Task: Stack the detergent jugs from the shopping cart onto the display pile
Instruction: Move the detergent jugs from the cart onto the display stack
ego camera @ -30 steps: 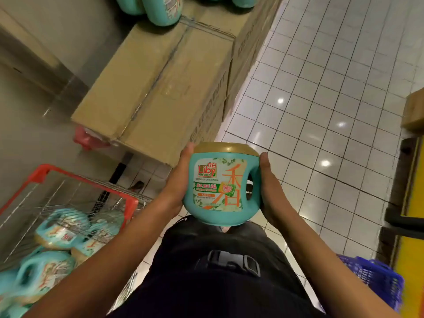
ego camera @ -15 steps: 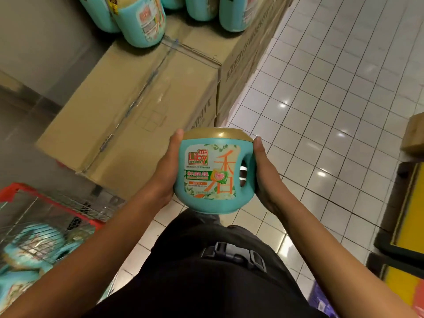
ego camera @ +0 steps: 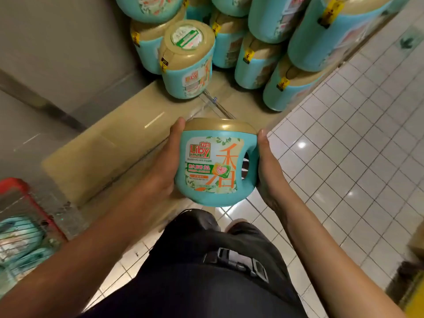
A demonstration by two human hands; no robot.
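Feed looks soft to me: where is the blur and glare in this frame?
Head view: held jug sharp, label readable; cart at lower left smeared; light spots glare on the floor tiles; wide lens bends the stacked jugs outward.

White tiled floor (ego camera: 358,157) w/ glare spots. Grey wall (ego camera: 57,53) at left. My black trousers, plastic buckle (ego camera: 238,262) at waist.

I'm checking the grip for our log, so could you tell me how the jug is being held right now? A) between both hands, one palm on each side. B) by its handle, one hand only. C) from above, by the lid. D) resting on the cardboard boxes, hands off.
A: the left hand and right hand press opposite sides of the teal jug, clear of the cardboard boxes.
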